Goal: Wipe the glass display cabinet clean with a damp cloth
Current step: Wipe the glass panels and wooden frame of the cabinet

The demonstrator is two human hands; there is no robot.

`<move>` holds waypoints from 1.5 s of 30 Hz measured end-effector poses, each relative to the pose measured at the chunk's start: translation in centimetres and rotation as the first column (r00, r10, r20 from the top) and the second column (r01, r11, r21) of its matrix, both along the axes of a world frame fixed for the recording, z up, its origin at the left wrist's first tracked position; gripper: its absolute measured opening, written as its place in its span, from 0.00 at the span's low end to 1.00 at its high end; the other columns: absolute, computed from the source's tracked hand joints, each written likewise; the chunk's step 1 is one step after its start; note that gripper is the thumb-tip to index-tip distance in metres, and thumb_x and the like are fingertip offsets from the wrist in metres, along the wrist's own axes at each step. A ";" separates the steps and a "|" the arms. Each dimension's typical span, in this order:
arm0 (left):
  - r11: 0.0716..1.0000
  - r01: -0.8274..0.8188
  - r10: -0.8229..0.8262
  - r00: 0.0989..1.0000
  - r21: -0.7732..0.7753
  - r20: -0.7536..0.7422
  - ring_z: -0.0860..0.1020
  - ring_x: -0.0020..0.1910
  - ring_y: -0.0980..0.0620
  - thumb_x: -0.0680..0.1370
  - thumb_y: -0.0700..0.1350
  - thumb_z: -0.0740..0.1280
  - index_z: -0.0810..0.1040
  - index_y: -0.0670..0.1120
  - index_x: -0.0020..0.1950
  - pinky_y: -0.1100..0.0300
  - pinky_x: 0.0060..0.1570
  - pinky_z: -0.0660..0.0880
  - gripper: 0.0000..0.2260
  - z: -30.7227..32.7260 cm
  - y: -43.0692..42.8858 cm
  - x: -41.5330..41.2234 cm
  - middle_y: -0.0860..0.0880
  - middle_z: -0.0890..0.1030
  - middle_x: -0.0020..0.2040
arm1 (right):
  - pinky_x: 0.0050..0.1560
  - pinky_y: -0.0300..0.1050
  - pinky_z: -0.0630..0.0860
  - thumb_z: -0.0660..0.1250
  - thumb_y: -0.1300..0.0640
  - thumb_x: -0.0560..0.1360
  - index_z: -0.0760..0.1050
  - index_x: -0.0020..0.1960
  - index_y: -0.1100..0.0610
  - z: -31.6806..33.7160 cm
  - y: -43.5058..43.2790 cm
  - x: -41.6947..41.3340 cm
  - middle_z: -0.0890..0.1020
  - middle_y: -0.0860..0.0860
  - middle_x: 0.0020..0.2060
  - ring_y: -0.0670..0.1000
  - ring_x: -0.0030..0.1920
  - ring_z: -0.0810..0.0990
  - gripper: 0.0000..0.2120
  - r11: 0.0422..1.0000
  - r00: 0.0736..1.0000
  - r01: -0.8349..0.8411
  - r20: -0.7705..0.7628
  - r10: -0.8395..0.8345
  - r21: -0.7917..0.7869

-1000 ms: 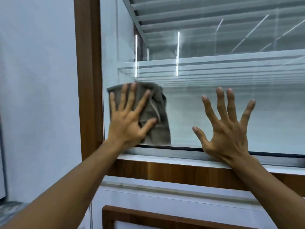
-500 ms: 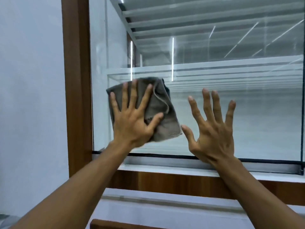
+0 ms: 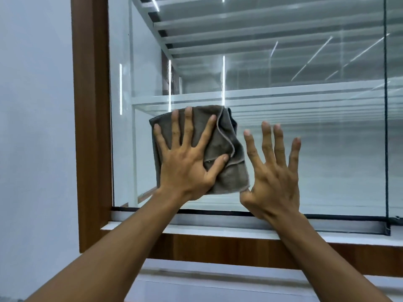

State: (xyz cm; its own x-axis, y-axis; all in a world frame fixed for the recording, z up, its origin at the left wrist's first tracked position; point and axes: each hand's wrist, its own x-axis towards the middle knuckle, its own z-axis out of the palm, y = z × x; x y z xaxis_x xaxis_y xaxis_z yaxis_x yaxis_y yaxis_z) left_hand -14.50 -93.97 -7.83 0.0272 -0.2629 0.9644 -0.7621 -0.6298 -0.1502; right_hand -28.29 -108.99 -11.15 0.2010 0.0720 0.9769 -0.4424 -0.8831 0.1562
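Observation:
A folded grey-brown cloth [image 3: 226, 149] lies flat against the front glass pane [image 3: 327, 149] of the display cabinet, left of the pane's middle. My left hand [image 3: 185, 164] presses on the cloth with fingers spread and straight, thumb on its centre. My right hand [image 3: 272, 173] rests flat on the bare glass just right of the cloth, fingers spread, its thumb at the cloth's lower right corner. Much of the cloth's left half is hidden under my left hand.
A brown wooden frame post [image 3: 91, 105] borders the glass on the left, and a wooden rail [image 3: 218, 247] runs below the sill. Inside, a glass shelf [image 3: 283, 99] sits above the cloth. A dark vertical pane seam [image 3: 385, 127] stands at the right. A pale wall [image 3: 32, 127] lies left.
My left hand has slid the cloth up and to the right across the glass. My right hand has lifted off the lower edge and now sits close beside the cloth.

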 end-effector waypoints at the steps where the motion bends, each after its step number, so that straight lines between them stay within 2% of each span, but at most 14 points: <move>1: 0.998 0.010 -0.014 0.998 -0.055 -0.068 0.38 0.84 0.36 0.81 0.70 0.50 0.47 0.57 0.86 0.25 0.75 0.37 0.37 0.7 -0.9 -0.8 0.40 0.41 0.86 | 0.80 0.74 0.45 0.59 0.42 0.72 0.54 0.85 0.53 0.0 0.1 0.0 0.49 0.60 0.85 0.62 0.85 0.46 0.44 1.000 1.000 -0.020 0.008 0.020 -0.001; 3: 0.996 0.019 -0.030 0.992 -0.086 -0.124 0.37 0.83 0.34 0.82 0.68 0.50 0.46 0.57 0.86 0.24 0.75 0.36 0.35 2.0 -2.9 -2.6 0.39 0.41 0.85 | 0.80 0.74 0.45 0.59 0.42 0.75 0.55 0.85 0.52 0.0 0.2 0.1 0.51 0.60 0.84 0.62 0.85 0.47 0.40 0.998 0.997 -0.065 0.035 0.065 -0.013; 9: 0.992 0.017 -0.035 0.989 0.126 0.142 0.43 0.85 0.38 0.82 0.69 0.49 0.51 0.55 0.86 0.24 0.76 0.44 0.35 1.5 0.6 0.6 0.43 0.46 0.86 | 0.82 0.70 0.44 0.60 0.45 0.72 0.61 0.83 0.56 -0.1 -0.2 0.0 0.54 0.62 0.84 0.64 0.84 0.50 0.41 0.992 0.989 -0.122 0.081 0.122 -0.004; 12: 1.000 -0.005 0.004 1.000 -0.008 -0.020 0.41 0.85 0.39 0.81 0.71 0.47 0.46 0.57 0.86 0.25 0.77 0.40 0.37 2.1 3.4 3.1 0.43 0.44 0.86 | 0.81 0.70 0.42 0.59 0.39 0.79 0.59 0.84 0.54 -0.2 -0.1 0.1 0.53 0.62 0.84 0.64 0.84 0.49 0.38 0.997 0.989 -0.077 0.127 0.073 0.023; 14: 0.991 -0.001 -0.025 0.981 -0.135 -0.191 0.37 0.84 0.38 0.80 0.72 0.47 0.44 0.59 0.86 0.26 0.76 0.37 0.37 4.9 2.7 2.2 0.43 0.40 0.86 | 0.81 0.72 0.43 0.59 0.39 0.79 0.59 0.84 0.54 -0.2 0.0 0.2 0.53 0.62 0.84 0.64 0.84 0.49 0.38 0.997 0.989 -0.068 0.131 0.063 0.032; 16: 0.985 0.004 -0.048 0.967 -0.175 -0.250 0.36 0.83 0.36 0.79 0.72 0.47 0.43 0.58 0.86 0.25 0.75 0.35 0.38 8.1 0.3 0.0 0.42 0.38 0.85 | 0.81 0.72 0.43 0.59 0.40 0.78 0.59 0.84 0.54 -0.2 0.0 0.2 0.53 0.62 0.84 0.64 0.84 0.50 0.38 0.996 0.987 -0.080 0.140 0.075 0.026; 19: 0.998 0.021 -0.027 0.993 -0.056 -0.112 0.36 0.83 0.34 0.79 0.72 0.47 0.42 0.58 0.86 0.24 0.74 0.35 0.38 9.2 -3.4 -3.0 0.41 0.38 0.85 | 0.81 0.72 0.46 0.60 0.43 0.78 0.61 0.83 0.57 -0.3 -0.1 0.1 0.57 0.62 0.83 0.63 0.84 0.52 0.37 0.991 0.977 -0.135 0.171 0.131 0.012; 25: 0.991 -0.004 -0.018 0.986 0.137 0.163 0.43 0.85 0.37 0.82 0.70 0.50 0.51 0.55 0.86 0.23 0.75 0.43 0.36 2.8 -1.5 -1.3 0.41 0.46 0.86 | 0.84 0.63 0.46 0.62 0.48 0.74 0.64 0.81 0.60 -0.1 -0.5 -0.3 0.58 0.62 0.83 0.61 0.84 0.53 0.38 0.966 0.951 -0.256 0.184 0.247 0.026; 27: 0.991 -0.012 -0.009 0.989 0.133 0.150 0.42 0.85 0.37 0.81 0.71 0.50 0.50 0.57 0.86 0.23 0.75 0.43 0.36 3.3 -0.6 -0.5 0.42 0.46 0.86 | 0.84 0.60 0.48 0.62 0.48 0.75 0.63 0.82 0.59 0.0 -1.1 -1.1 0.58 0.61 0.83 0.60 0.84 0.52 0.37 0.968 0.958 -0.252 0.146 0.247 0.011; 31: 0.997 0.035 -0.044 0.990 -0.065 -0.136 0.36 0.83 0.33 0.80 0.70 0.49 0.44 0.60 0.86 0.23 0.73 0.34 0.36 8.3 -4.1 -4.0 0.40 0.39 0.85 | 0.83 0.65 0.48 0.60 0.45 0.79 0.59 0.84 0.56 1.3 -4.2 -3.7 0.54 0.61 0.84 0.62 0.85 0.48 0.36 0.993 0.986 -0.116 0.122 0.117 -0.009; 37: 0.994 0.020 -0.031 0.994 0.108 0.108 0.38 0.83 0.33 0.81 0.71 0.49 0.46 0.58 0.86 0.24 0.74 0.36 0.36 5.6 -6.9 -5.9 0.39 0.42 0.86 | 0.80 0.73 0.44 0.58 0.44 0.73 0.52 0.85 0.55 2.6 -6.4 -5.3 0.49 0.60 0.85 0.63 0.85 0.45 0.43 0.999 0.993 0.028 0.114 -0.032 0.036; 40: 0.989 -0.011 -0.015 0.985 0.150 0.170 0.41 0.84 0.36 0.80 0.72 0.50 0.49 0.58 0.86 0.23 0.75 0.41 0.37 3.6 -4.3 -3.7 0.42 0.45 0.86 | 0.81 0.72 0.43 0.54 0.41 0.80 0.50 0.86 0.54 2.5 -6.3 -5.1 0.48 0.60 0.85 0.63 0.85 0.44 0.38 0.997 0.992 0.063 0.109 -0.067 0.045; 42: 0.994 -0.017 0.003 0.992 0.111 0.124 0.40 0.84 0.37 0.80 0.73 0.49 0.47 0.59 0.86 0.23 0.75 0.41 0.37 4.3 -3.2 -2.9 0.43 0.44 0.86 | 0.81 0.72 0.43 0.51 0.40 0.82 0.49 0.86 0.54 2.6 -6.2 -5.1 0.47 0.60 0.85 0.63 0.85 0.44 0.36 0.997 0.992 0.064 0.104 -0.069 0.054; 45: 0.998 0.025 -0.031 0.995 -0.057 -0.095 0.37 0.84 0.36 0.79 0.72 0.47 0.44 0.61 0.85 0.24 0.75 0.36 0.37 7.0 -5.1 -4.7 0.43 0.40 0.86 | 0.81 0.72 0.43 0.51 0.40 0.83 0.49 0.86 0.54 2.6 -6.2 -5.1 0.47 0.59 0.85 0.63 0.85 0.44 0.36 0.997 0.993 0.064 0.101 -0.068 0.043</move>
